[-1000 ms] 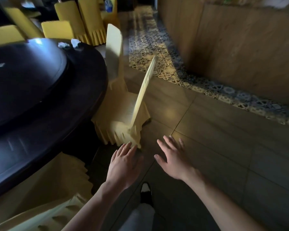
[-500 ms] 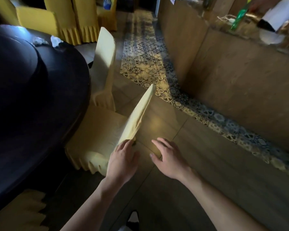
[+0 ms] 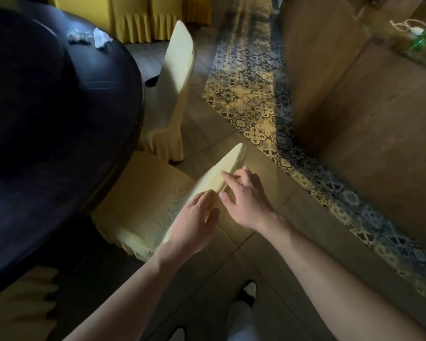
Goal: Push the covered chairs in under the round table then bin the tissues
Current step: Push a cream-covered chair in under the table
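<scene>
Here — chair back (image 3: 228, 163) between both hands.

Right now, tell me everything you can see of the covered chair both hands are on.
The nearest covered chair wears a pale yellow patterned fabric cover with a pleated skirt. It stands upright on the tiled floor, its seat partly under the dark round table, backrest toward the person. The left hand and right hand rest on the backrest's top edge. A second covered chair stands just beyond it.

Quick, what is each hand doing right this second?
Left hand: open, fingers fairly straight, resting against the backrest of the nearest covered chair.
Right hand: on the top edge of the same backrest, fingers over it; whether it grips cannot be told.
</scene>
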